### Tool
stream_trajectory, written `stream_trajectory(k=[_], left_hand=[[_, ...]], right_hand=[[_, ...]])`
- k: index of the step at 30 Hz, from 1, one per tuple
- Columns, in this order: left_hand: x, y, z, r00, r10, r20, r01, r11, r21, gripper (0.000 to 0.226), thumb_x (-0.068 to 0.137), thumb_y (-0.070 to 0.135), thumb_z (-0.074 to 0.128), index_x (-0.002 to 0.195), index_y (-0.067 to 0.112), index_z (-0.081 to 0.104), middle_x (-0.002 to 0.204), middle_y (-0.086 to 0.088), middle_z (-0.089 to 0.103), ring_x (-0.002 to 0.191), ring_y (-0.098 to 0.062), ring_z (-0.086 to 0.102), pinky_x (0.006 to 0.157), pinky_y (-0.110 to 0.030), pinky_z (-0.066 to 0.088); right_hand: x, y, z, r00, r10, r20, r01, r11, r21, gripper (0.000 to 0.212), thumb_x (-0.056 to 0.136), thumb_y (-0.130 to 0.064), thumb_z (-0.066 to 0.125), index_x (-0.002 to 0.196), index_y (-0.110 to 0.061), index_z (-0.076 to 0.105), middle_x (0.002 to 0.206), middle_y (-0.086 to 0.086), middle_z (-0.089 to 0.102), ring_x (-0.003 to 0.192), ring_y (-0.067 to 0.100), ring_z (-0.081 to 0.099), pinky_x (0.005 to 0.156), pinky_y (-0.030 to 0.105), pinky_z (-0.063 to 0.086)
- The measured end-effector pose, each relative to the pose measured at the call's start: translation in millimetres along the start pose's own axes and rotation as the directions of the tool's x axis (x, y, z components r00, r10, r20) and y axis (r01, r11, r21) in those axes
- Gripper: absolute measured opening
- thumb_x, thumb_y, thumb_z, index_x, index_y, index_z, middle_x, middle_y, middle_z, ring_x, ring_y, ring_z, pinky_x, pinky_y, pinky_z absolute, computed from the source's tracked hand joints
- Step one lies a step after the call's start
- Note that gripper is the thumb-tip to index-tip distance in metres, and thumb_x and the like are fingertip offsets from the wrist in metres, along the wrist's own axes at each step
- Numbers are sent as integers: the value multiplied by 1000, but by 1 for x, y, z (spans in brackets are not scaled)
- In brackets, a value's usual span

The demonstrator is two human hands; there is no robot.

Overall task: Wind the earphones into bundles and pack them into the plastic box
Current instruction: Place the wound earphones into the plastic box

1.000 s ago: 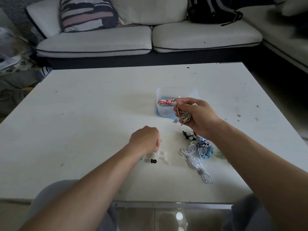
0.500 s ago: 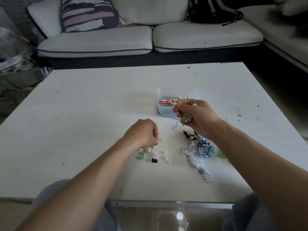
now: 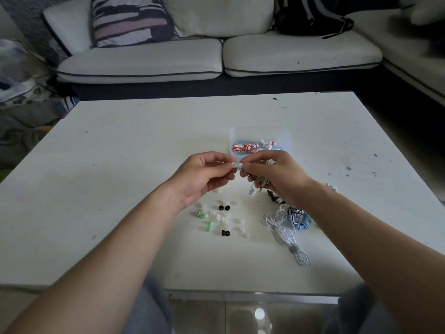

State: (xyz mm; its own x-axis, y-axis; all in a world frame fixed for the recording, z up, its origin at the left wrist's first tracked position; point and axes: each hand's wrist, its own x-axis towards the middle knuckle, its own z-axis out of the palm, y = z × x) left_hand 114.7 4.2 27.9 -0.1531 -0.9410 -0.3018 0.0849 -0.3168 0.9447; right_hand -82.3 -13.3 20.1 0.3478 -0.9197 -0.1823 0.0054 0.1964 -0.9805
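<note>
**Hands.** The left hand (image 3: 204, 175) pinches a small white tip (image 3: 233, 164) between thumb and forefinger. The right hand (image 3: 277, 175) has its fingers curled round a loose bunch of white earphones (image 3: 258, 183) and holds one bud against that tip. The parts are small and pale, so it cannot be told whether the tip is seated on the bud. One cable end hangs below the right hand, just above the table (image 3: 120, 189).

**Location.** The box (image 3: 286, 141) stands open just beyond the hands, with one wound red earphones set (image 3: 243, 148) inside. A pile (image 3: 292, 216) of further sets lies beside the right forearm. Loose tips (image 3: 216, 218) are scattered near the left wrist.

**Handling, as judged.**
- The cable is light, thin and limp, and will likely spring out of its coil if released.
- It should be held across the whole bunch, not by a single strand.
- The buds are hard and give a sound grip.
- The tips are soft and easily dropped, so a fingertip pinch suits them.
- Cable joints should not be pulled.
</note>
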Motion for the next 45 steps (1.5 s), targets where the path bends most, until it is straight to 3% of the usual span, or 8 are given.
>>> stream_trajectory(k=[17,22,26,29,45], left_hand=[[2,-1,-1,999,37,14,-36,999,-12,16,88,-1,65,96,10,72,86,-7,73,78,-15,69,73,-21,57],[1,0,0,1000,22,9,-22,1000,-17,14,84,1,68,94,9,72,85,-7,73,76,-15,70,71,-21,57],[0,1,1,999,14,37,-12,999,-44,20,74,8,73,93,9,71,87,-8,74,76,-16,71,72,-22,58],[0,1,1,999,-3,44,6,998,-68,18,78,2,70,95,7,70,86,-9,74,77,-17,72,72,-22,58],[0,0,2,999,-32,43,35,997,-67,22,79,2,71,100,3,70,88,-12,73,77,-17,71,72,-21,58]], right_hand=[[-2,-2,4,999,-32,-43,30,999,-33,18,82,-15,79,91,-1,75,77,9,69,68,18,54,63,29,42],[-3,-4,1,999,-27,21,28,1000,-13,15,76,-20,81,84,-8,77,75,9,68,69,17,53,64,30,41],[-3,-5,-1,995,-38,93,38,999,2,29,68,-26,80,87,-4,76,77,11,65,70,18,52,64,30,39],[-3,-6,-2,991,-46,129,47,999,-3,24,70,-24,79,84,-5,76,76,12,64,69,17,52,63,29,39],[-3,-7,-3,988,-78,131,92,991,-101,34,68,-31,84,88,-5,77,78,13,66,72,18,54,64,31,41]])
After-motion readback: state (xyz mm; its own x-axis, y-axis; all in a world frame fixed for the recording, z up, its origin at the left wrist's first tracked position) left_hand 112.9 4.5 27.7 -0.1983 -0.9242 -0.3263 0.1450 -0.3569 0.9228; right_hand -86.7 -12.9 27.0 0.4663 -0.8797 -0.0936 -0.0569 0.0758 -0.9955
